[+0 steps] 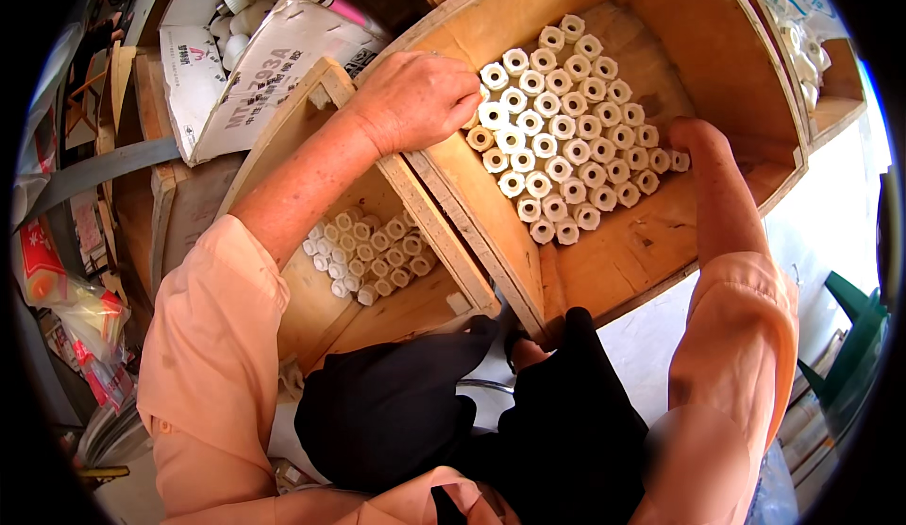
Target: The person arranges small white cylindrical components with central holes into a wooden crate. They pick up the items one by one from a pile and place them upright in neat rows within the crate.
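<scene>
White plastic pipe fittings [563, 127] stand on end in close, slanting rows inside a large plywood box [736, 36]. Their round openings face up, and one fitting [480, 138] at the left edge is yellower than the others. My left hand [425, 96] reaches over the box's left wall, its curled fingers against the left side of the group. What those fingertips grip is hidden behind the hand. At the opposite side my right hand [690, 135] hangs down by the outermost fitting [678, 160]. Its fingers are mostly out of sight, so its hold cannot be seen.
Smaller white fittings [371, 252] stand in a second wooden box [417, 220] below my left forearm. A printed cardboard carton [244, 79] with white fittings stands at upper left. Bagged white parts [807, 57] are at upper right. A green plastic object [853, 348] is at far right.
</scene>
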Action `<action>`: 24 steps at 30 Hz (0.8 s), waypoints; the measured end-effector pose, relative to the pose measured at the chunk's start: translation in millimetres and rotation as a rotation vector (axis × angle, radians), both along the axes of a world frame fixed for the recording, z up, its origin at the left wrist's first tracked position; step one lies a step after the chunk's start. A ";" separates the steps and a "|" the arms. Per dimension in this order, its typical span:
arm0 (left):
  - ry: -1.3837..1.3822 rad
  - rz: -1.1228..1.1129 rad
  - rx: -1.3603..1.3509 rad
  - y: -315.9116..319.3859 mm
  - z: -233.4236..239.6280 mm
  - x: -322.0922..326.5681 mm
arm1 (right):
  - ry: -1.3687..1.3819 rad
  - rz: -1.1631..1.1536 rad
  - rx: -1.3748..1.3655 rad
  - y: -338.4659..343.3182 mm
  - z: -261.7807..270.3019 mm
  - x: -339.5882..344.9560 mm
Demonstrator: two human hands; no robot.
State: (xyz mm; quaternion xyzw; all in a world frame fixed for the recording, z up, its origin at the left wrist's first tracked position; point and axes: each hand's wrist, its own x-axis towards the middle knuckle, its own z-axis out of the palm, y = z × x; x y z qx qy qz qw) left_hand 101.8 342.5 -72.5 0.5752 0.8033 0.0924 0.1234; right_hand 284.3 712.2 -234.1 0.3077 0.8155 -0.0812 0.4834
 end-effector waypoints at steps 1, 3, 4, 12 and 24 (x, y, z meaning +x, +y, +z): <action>-0.001 -0.006 0.005 1.5 -0.9 -0.1 | 0.048 0.052 0.004 12.4 -5.2 8.7; -0.013 -0.015 0.014 4.3 -2.2 0.5 | 0.220 0.056 0.088 23.9 -14.4 14.7; -0.011 -0.006 0.009 1.7 -1.8 0.1 | 0.354 0.016 0.157 7.6 -0.1 -0.5; 0.004 0.008 0.007 -1.7 -0.9 -0.1 | 0.745 0.236 -0.247 -140.4 92.7 -74.1; -0.016 0.002 -0.001 2.0 2.0 0.8 | 0.534 0.299 -0.344 -225.2 72.0 -67.6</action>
